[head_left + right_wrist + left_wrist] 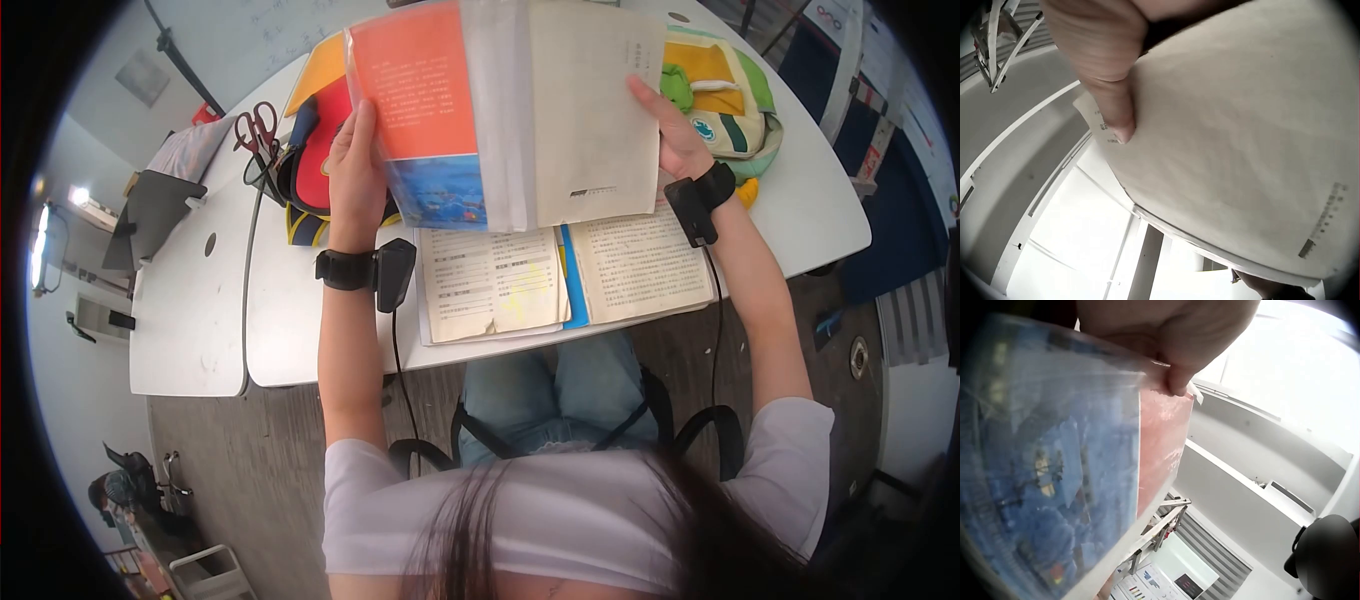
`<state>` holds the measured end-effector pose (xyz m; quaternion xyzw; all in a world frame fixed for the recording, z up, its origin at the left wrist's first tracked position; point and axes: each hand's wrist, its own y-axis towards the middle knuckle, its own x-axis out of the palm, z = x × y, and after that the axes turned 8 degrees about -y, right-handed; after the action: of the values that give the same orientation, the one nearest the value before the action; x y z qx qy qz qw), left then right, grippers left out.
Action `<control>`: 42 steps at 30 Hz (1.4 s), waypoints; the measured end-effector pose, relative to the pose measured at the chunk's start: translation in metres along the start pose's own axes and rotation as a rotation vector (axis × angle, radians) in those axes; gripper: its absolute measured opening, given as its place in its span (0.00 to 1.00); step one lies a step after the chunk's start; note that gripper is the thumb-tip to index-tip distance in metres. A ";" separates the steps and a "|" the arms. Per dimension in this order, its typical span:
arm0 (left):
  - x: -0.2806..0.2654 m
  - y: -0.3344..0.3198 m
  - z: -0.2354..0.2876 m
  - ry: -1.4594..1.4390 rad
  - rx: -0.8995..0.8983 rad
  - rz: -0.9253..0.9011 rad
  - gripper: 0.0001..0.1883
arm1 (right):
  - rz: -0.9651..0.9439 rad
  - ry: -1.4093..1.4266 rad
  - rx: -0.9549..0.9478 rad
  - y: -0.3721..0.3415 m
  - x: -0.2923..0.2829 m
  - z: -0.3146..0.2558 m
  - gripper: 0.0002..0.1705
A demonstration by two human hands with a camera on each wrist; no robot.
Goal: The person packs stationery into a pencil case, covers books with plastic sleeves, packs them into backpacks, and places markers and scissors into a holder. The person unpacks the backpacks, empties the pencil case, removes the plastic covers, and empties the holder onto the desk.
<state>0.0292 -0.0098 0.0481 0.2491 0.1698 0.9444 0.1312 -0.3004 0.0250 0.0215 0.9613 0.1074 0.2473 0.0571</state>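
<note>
An open book [598, 110] in a clear plastic cover is held up over the table by both hands. My left hand [357, 185] grips its left edge, thumb over the orange-and-blue flap [415, 85]. In the left wrist view, that thumb presses on the flap [1041, 469] near its edge. My right hand [680, 140] holds the opposite edge, with the thumb lying on a cream page [1241, 131] in the right wrist view. Beneath, a second open book [640, 270] lies on the table, its left page marked with yellow highlighter and a blue strip at its middle.
A red, black and yellow bag [312, 170] sits left of the held book, with dark-handled scissors [258, 128] beside it. To the right lies a green, cream and yellow bag [755, 110]. The white table [185, 335] ends at its front edge near the person's lap.
</note>
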 end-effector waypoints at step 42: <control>0.017 -0.017 -0.005 0.983 0.516 -0.260 0.13 | -0.023 0.075 0.051 0.002 0.004 0.009 0.23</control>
<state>0.0151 0.0100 0.0450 -0.2188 0.4652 0.8533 0.0869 -0.2923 0.0233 0.0164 0.9511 0.1267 0.2798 0.0311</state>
